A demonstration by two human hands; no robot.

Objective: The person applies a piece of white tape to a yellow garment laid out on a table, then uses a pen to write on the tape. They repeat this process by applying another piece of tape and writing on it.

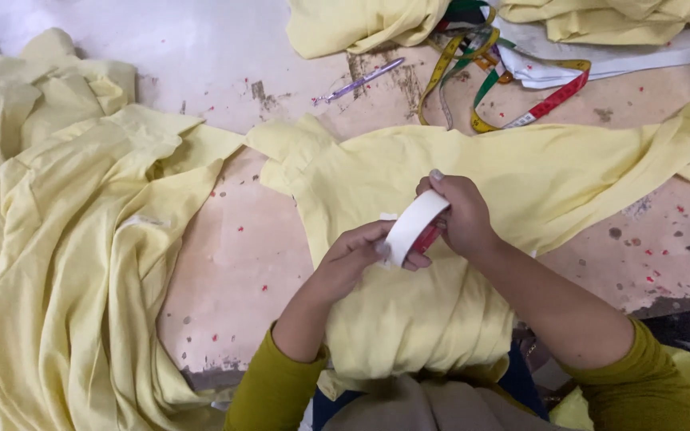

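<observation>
While both hands meet in the middle of the frame, they share one roll of white tape (414, 227). The right hand (458, 214) wraps its fingers around the roll from the far side, so the roll stays steady. The left hand (354, 254) pinches the near edge of the roll with its thumb and fingers closed on it, as if feeling for the loose end. A bit of red shows under the roll, but it is too hidden to tell what it is. Under the hands lies a yellow cloth (409, 319), spread flat on the table (233, 271) and hanging over the near edge toward the person, so it is close to work on. More yellow cloth (57, 239) sits piled at the left. In the upper right of the frame lie a measuring tape (485, 80) and a purple pen (361, 80), out of the way.
</observation>
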